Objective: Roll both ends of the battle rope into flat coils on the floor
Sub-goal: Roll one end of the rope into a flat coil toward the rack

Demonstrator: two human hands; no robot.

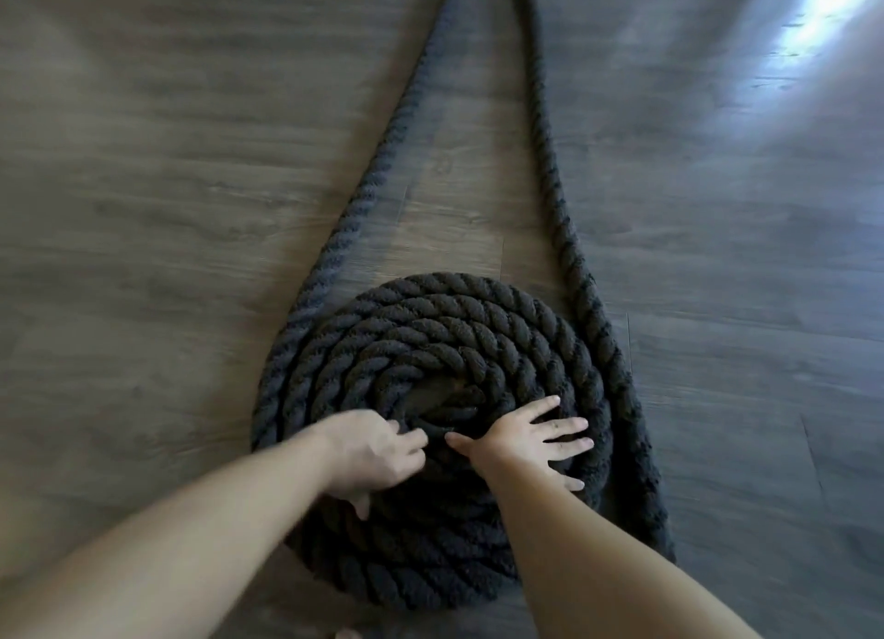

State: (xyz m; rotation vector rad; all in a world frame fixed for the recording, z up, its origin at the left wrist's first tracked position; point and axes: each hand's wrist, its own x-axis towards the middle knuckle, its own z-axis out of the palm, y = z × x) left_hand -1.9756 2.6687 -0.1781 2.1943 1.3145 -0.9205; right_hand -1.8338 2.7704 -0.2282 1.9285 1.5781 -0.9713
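Observation:
A thick black battle rope lies wound in a flat coil (449, 332) of several turns on the floor in front of me. One strand (382, 160) runs from the coil's left side up and away. A second strand (550, 160) passes along the coil's right side, running from the lower right up to the top of the view. My left hand (373, 452) rests on the coil left of its centre, fingers curled onto the inner turns; it is blurred. My right hand (531, 442) presses flat on the coil right of centre, fingers spread.
The grey-brown wood-plank floor (167, 184) spreads all round the coil. A bright patch of light (813, 21) falls on it at the upper right.

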